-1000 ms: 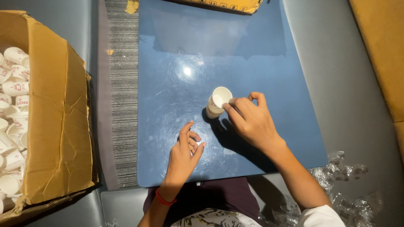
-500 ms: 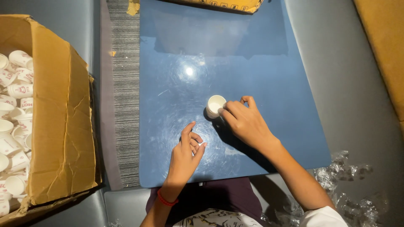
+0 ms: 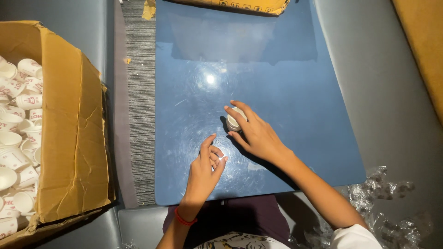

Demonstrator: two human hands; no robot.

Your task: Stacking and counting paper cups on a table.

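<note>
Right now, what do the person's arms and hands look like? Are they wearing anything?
Both hands are bare, with no gloves. The left hand has a thin red band around its wrist. The right hand wears nothing on its wrist, and that arm is bare up to a short white sleeve at the picture's bottom edge.

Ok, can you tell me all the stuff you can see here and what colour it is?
Table: one, shiny blue, centre.
Paper cup: one, white, on the table under the right hand.
Cardboard box: one, brown, open, far left.
Cups in the box: many, white with red print, jumbled.
Second box: one, yellow-brown, top edge.
Plastic wrap: clear, crumpled, bottom right.
Wristband: one, red, left wrist.
Left hand: resting on the table, fingers curled, holding nothing.
Right hand: cupped over the paper cup.
</note>
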